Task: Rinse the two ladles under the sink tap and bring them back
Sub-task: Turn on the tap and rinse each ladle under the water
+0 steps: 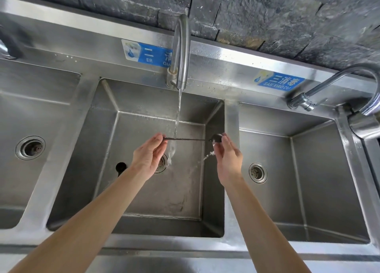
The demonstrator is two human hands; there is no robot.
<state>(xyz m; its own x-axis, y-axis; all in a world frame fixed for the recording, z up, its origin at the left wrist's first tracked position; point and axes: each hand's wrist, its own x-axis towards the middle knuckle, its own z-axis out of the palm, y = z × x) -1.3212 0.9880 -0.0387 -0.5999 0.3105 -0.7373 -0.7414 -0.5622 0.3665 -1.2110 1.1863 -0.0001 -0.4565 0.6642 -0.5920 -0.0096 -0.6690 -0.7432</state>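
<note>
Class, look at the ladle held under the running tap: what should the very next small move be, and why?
Probably slide the ladle leftwards so its bowl meets the stream. The water now strikes the handle near the left hand, while the bowl sits off to the side at the right hand. A second ladle waits in the basin.

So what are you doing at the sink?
A person is rinsing a ladle under the running tap over the middle basin. The left hand pinches the handle end and the right hand holds the bowl end, so the ladle lies level across the water stream. Water splashes off towards the drain. A second dark ladle seems to lie on the basin floor to the left.
</note>
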